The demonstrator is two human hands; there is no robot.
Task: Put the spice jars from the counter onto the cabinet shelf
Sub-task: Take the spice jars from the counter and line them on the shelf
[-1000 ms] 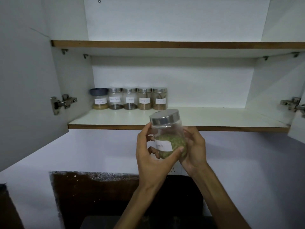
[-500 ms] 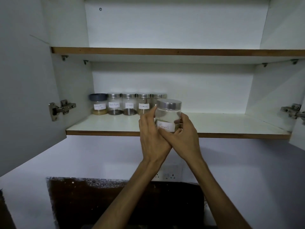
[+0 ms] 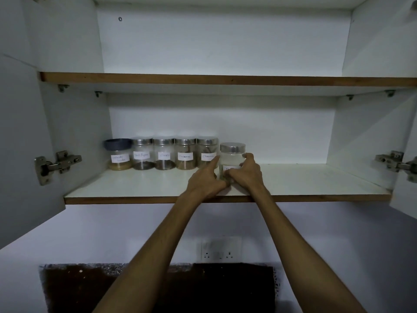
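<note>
The white lower cabinet shelf with a brown wooden front edge [image 3: 135,186] spans the open white cabinet; a second, matching upper shelf [image 3: 225,79] runs across at 12 o'clock. Metal door hinges sit on the side walls at 9 o'clock [image 3: 56,163] and 3 o'clock [image 3: 392,161]. Below, on the pale wall at 6 o'clock, is a white double wall socket [image 3: 220,251] above a dark brown speckled panel [image 3: 158,288].

At the shelf's back, toward 10 o'clock, stands a row of five labelled glass spice jars [image 3: 164,154]; the leftmost has a dark blue lid [image 3: 117,143], the other four steel lids.

Just beside the row's right end stands the clear glass spice jar with a steel lid and white label [image 3: 232,159], upright on the lower shelf. The left hand [image 3: 206,177] and right hand [image 3: 246,172] both hold it, fingers curled around its sides; this two-handed grip hides the jar's lower half and most of its label.
</note>
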